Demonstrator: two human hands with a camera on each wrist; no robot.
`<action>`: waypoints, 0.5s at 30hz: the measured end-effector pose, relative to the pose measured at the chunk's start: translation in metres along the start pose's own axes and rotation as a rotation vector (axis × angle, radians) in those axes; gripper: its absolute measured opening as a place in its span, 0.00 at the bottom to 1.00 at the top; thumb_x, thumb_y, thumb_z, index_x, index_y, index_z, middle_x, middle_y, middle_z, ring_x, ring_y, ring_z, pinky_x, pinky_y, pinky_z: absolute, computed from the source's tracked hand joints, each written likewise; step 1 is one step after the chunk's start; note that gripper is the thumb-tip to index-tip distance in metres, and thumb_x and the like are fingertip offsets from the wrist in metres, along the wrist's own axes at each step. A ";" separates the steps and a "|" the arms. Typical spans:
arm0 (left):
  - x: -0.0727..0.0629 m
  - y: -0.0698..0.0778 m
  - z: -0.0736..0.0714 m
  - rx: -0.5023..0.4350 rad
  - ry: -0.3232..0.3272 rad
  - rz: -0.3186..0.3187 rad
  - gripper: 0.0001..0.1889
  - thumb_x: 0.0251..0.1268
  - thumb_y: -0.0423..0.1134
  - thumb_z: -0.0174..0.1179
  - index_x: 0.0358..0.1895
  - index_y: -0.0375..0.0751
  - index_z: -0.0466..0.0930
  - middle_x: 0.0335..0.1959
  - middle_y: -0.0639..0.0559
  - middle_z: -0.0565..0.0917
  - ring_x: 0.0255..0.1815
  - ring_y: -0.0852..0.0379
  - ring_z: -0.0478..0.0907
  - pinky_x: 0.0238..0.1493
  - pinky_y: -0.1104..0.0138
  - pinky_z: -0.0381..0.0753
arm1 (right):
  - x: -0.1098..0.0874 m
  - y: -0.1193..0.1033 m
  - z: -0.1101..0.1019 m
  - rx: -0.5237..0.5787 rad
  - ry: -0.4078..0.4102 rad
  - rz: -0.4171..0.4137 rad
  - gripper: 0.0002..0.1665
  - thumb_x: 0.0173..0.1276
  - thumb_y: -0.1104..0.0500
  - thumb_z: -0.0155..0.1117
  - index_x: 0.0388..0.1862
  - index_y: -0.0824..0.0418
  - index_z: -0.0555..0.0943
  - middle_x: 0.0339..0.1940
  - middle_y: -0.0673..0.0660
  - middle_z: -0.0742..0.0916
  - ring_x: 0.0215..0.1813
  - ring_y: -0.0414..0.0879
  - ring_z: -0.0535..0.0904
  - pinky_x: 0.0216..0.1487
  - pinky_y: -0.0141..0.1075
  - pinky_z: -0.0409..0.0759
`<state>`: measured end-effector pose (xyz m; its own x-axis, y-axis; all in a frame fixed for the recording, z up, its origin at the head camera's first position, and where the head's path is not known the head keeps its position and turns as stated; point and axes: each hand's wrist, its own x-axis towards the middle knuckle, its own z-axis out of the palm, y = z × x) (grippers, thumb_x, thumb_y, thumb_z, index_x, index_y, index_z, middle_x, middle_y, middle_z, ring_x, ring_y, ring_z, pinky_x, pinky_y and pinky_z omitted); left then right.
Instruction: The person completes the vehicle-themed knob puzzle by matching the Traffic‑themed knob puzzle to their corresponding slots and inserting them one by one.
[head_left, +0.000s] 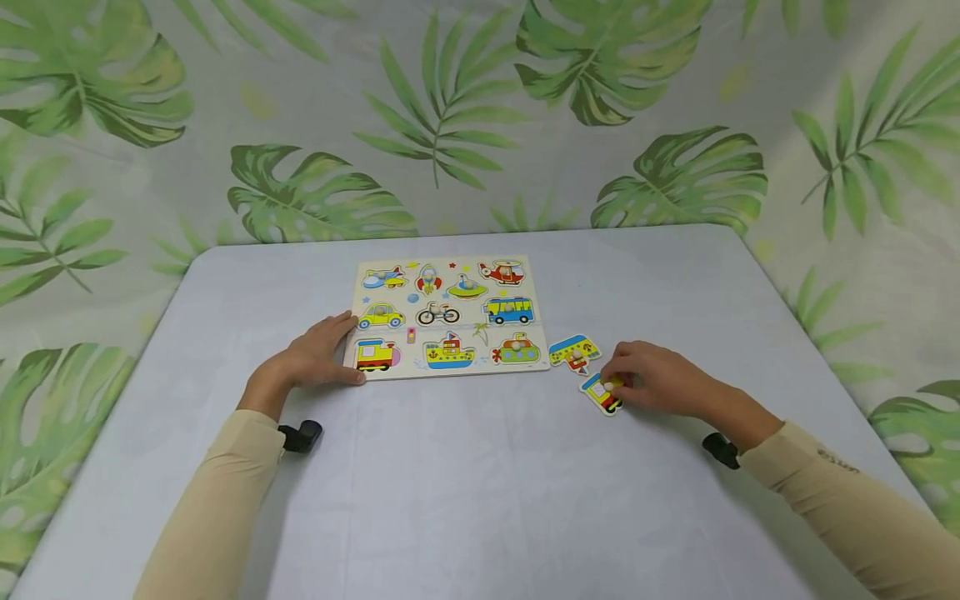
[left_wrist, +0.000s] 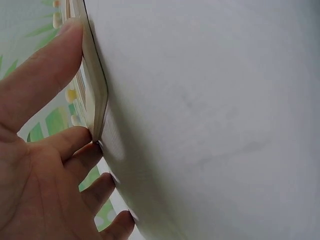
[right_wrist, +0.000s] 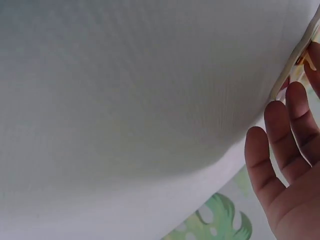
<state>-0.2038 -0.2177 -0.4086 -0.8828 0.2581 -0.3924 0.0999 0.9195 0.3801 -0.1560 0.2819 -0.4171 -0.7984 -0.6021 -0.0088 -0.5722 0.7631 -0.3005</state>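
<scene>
A wooden puzzle board with vehicle pictures lies on the table. My left hand touches its near left corner, thumb along the front edge and fingers by the left side; in the left wrist view, the thumb and index finger lie against the board's rim. My right hand pinches the knob of a train puzzle piece, right of the board. Beside that lies an upside-down boat puzzle piece. In the right wrist view, the right hand's other fingers are extended, partly beside a piece's edge.
Knobbed pieces, such as the helicopter, bus and submarine, sit in the board. The train picture and boat picture show no knobs. A leaf-patterned cloth hangs behind the white table.
</scene>
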 end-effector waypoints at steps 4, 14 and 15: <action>0.000 0.000 0.000 -0.001 -0.004 0.003 0.55 0.53 0.51 0.72 0.79 0.37 0.48 0.82 0.38 0.46 0.82 0.32 0.40 0.77 0.34 0.46 | 0.000 0.001 0.003 -0.020 0.026 -0.019 0.09 0.58 0.62 0.73 0.36 0.50 0.87 0.38 0.45 0.81 0.39 0.39 0.72 0.39 0.31 0.75; 0.001 -0.002 0.000 0.005 -0.003 0.012 0.54 0.55 0.50 0.71 0.80 0.37 0.47 0.82 0.38 0.46 0.82 0.32 0.40 0.77 0.35 0.46 | 0.003 0.001 0.005 0.006 0.032 -0.026 0.06 0.58 0.60 0.73 0.33 0.49 0.85 0.43 0.46 0.82 0.40 0.38 0.74 0.40 0.31 0.76; 0.000 -0.001 -0.001 0.008 -0.005 0.012 0.54 0.55 0.51 0.71 0.80 0.37 0.47 0.82 0.38 0.46 0.82 0.32 0.40 0.77 0.34 0.46 | 0.004 0.000 0.005 0.021 0.033 -0.029 0.07 0.59 0.60 0.73 0.33 0.49 0.85 0.42 0.45 0.82 0.40 0.38 0.74 0.39 0.30 0.76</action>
<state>-0.2042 -0.2192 -0.4086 -0.8794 0.2702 -0.3920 0.1138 0.9188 0.3780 -0.1584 0.2784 -0.4220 -0.7871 -0.6160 0.0313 -0.5918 0.7399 -0.3197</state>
